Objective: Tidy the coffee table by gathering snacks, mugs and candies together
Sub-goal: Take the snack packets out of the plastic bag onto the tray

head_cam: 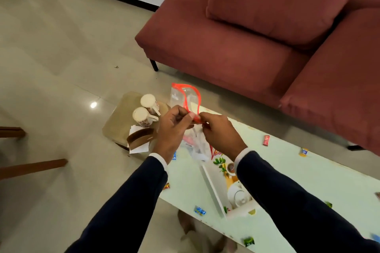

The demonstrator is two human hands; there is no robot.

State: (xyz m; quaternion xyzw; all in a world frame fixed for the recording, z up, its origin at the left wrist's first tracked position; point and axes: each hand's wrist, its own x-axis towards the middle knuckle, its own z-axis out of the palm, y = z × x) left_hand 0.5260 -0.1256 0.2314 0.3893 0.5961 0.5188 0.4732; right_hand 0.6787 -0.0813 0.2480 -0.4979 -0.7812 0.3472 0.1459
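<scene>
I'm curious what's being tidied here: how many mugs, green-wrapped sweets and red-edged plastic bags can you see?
Mugs: 2
Green-wrapped sweets: 2
Red-edged plastic bag: 1
Total: 5

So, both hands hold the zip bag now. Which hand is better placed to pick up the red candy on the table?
Right. The red candy lies beyond the right hand, on its side. The left hand would have to cross over, so it can hold the zip bag.
</scene>
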